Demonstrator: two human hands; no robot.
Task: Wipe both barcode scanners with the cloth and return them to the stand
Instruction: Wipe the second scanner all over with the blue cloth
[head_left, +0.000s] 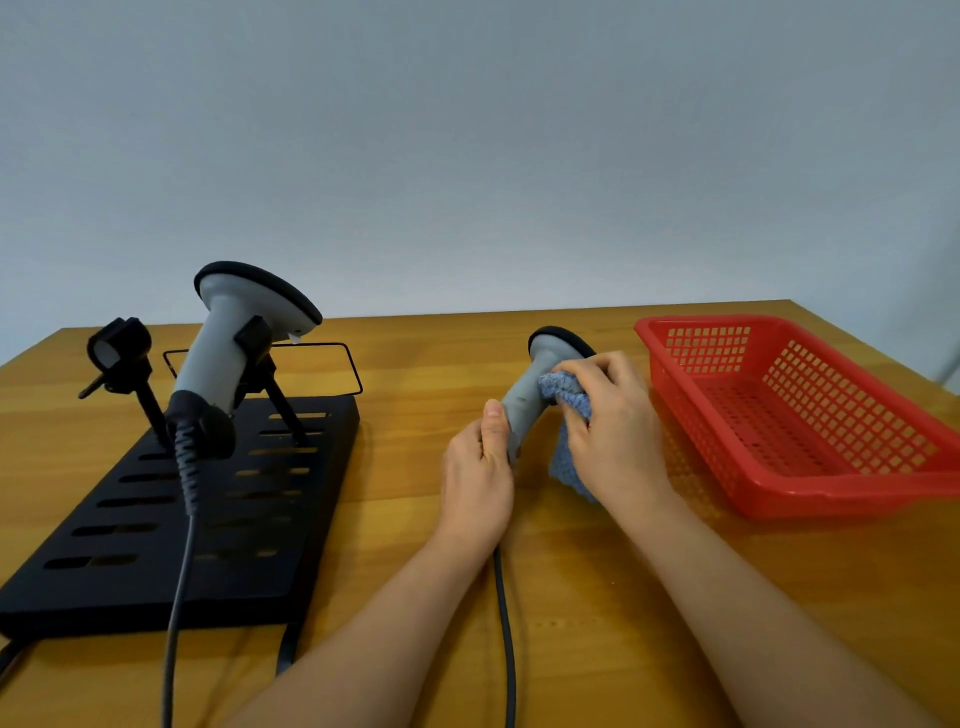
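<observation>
My left hand (478, 473) grips the handle of a grey barcode scanner (535, 384) held above the table, its black-rimmed head pointing away. My right hand (613, 421) holds a blue knitted cloth (569, 410) pressed against the scanner's neck, and part of the cloth hangs below the hand. A second grey scanner (228, 343) sits clipped in the right holder of the black slotted stand (291, 519) at the left. The stand's left holder (119, 348) has nothing in it.
A red plastic basket (810, 493) with nothing in it stands at the right on the wooden table (415, 467). Two dark cables (506, 649) run toward the near edge. A thin black wire frame (348, 364) sits behind the stand.
</observation>
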